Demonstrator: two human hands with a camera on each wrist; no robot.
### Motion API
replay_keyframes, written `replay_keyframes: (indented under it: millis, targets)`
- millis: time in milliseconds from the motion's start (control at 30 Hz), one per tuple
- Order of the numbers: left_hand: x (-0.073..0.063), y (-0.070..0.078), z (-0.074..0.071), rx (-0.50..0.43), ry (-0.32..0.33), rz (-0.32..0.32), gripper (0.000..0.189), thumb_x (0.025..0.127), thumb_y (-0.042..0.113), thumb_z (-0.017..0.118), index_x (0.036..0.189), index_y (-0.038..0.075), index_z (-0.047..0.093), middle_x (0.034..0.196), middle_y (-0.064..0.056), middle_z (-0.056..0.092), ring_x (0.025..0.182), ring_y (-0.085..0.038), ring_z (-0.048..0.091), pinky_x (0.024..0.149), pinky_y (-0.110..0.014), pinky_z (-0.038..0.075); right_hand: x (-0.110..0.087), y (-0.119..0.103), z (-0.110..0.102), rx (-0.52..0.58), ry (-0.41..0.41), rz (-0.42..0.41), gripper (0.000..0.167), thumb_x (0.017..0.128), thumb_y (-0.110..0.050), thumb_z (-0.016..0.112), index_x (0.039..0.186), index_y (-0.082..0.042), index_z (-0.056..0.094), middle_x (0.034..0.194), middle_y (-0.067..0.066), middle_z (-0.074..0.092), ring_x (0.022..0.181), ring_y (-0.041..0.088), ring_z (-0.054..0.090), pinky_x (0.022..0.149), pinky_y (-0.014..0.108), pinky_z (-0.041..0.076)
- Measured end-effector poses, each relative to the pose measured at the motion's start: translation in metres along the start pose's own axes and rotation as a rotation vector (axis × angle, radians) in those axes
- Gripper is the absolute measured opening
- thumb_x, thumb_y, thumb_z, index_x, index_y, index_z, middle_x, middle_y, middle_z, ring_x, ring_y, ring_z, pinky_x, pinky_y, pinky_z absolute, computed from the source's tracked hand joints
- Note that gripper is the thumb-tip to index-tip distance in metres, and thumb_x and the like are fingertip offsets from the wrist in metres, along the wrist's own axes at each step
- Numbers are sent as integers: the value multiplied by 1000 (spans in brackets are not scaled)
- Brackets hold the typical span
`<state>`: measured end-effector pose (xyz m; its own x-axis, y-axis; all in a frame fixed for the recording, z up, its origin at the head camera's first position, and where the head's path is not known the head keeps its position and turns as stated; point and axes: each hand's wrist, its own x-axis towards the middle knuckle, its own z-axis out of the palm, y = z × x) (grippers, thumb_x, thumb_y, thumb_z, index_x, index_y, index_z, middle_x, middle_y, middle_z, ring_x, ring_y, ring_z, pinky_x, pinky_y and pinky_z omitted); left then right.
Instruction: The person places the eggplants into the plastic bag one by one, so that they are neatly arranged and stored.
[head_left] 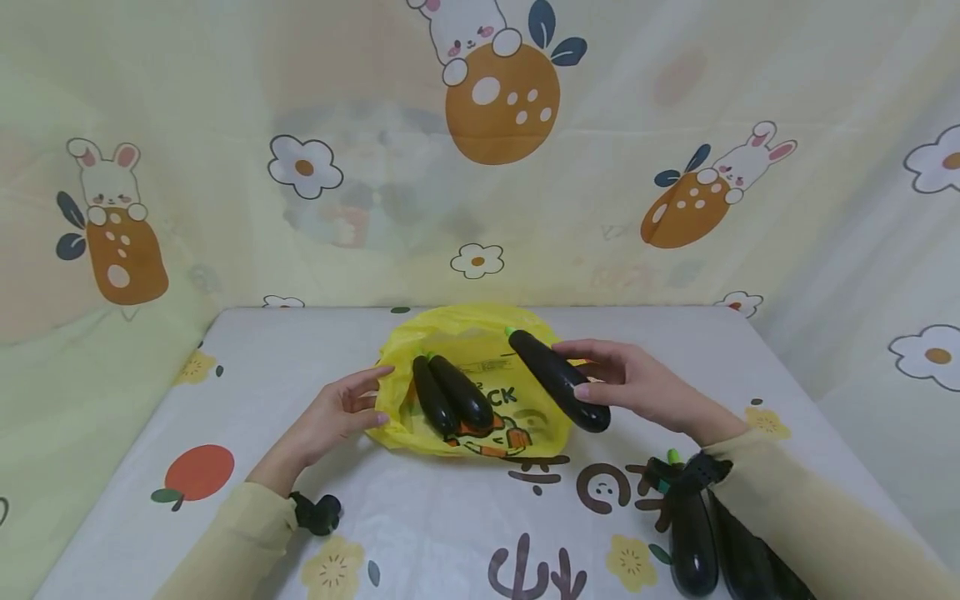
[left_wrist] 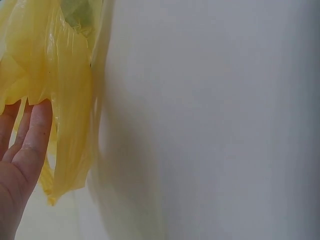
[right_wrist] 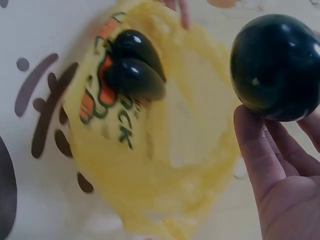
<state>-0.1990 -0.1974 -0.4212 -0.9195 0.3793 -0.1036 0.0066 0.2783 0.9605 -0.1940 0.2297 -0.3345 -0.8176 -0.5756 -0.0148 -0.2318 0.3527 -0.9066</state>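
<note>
A yellow plastic bag [head_left: 465, 321] lies with its mouth spread open on the table; two dark purple eggplants [head_left: 459, 396] rest side by side inside it. My left hand [head_left: 337, 417] holds the bag's left edge between thumb and fingers; folds of yellow film cover those fingertips in the left wrist view. Over the bag's right side, my right hand [head_left: 637, 383] grips a third eggplant [head_left: 558, 379], its green stem end tilted toward the bag. The rounded bottom of this held eggplant [right_wrist: 277, 67] looms large above my fingers in the right wrist view.
More eggplants [head_left: 693, 533] lie at the table's front right, partly hidden beneath my right forearm. A printed cloth [head_left: 420, 533] covers the table, and a patterned curtain [head_left: 375, 233] hangs behind it. Black straps [head_left: 318, 512] circle both wrists.
</note>
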Motion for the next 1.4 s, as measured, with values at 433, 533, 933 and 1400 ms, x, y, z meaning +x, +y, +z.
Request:
replay_keyframes:
  millis: [433, 533, 933, 1400]
  targets:
    - [1, 1, 3, -16, -17, 27, 70, 93, 3, 72, 156, 7, 41, 154, -26, 47, 134, -43, 56, 97, -29, 58, 46, 17, 34, -102, -69, 79, 58, 95, -26, 73, 147, -10, 53, 142, 17, 59, 125, 34, 63, 94, 39, 61]
    - [1, 1, 4, -10, -16, 23, 70, 94, 3, 72, 156, 7, 41, 154, -26, 47, 133, -42, 57, 98, -29, 58, 56, 22, 39, -142, -36, 110, 58, 95, -26, 74, 147, -12, 54, 146, 14, 57, 127, 34, 62, 97, 42, 59]
    - [4, 4, 5, 8, -7, 4, 69, 94, 5, 72, 156, 10, 42, 153, -24, 48, 133, -41, 57, 100, -33, 57, 88, 31, 59, -246, -3, 142, 58, 95, -28, 72, 146, -6, 54, 146, 14, 58, 129, 36, 59, 102, 46, 57]
    - [4, 1, 3, -3, 3, -2, 70, 93, 4, 72, 156, 10, 42, 155, -25, 46, 133, -41, 57, 100, -35, 57, 106, 43, 82, -116, 31, 240, 61, 95, -30, 74, 147, -7, 52, 145, 14, 58, 128, 34, 61, 104, 45, 56]
